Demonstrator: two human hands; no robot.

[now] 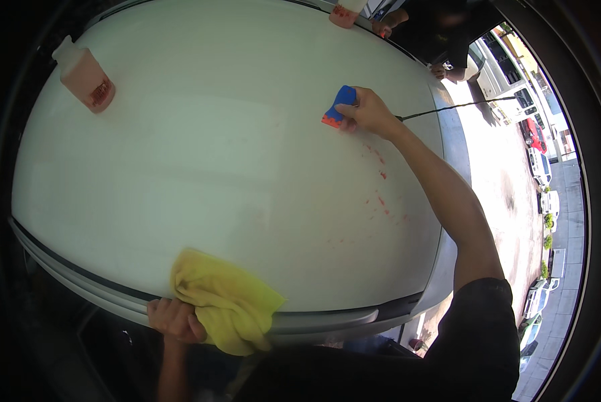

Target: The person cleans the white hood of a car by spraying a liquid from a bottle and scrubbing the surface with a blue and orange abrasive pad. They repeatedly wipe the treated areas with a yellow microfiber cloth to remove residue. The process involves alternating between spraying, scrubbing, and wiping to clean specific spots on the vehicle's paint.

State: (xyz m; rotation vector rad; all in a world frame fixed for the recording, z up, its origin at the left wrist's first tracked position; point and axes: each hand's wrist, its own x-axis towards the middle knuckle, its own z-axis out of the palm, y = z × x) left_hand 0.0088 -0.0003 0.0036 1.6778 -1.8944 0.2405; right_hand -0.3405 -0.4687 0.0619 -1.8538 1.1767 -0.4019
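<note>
A pale car roof (179, 147) spreads out below me. My right hand (371, 112) reaches across it, fingers closed on a blue applicator sponge (344, 99) with an orange-red underside, held against the roof or just over it. Reddish smears (383, 175) trail over the paint on the near side of that hand. At the near edge my left hand (173, 320) is closed on a bunched yellow cloth (230, 295), resting at the roof rail (327, 320). The cloth drapes over the rail and onto the roof.
A bottle of pinkish liquid (87, 79) stands on the roof at far left; another bottle (345, 15) is at the far edge. Beyond, another person's hand (389, 24) shows. A thin black antenna (458, 106) sticks out past my right forearm. Parked cars (538, 164) line the right.
</note>
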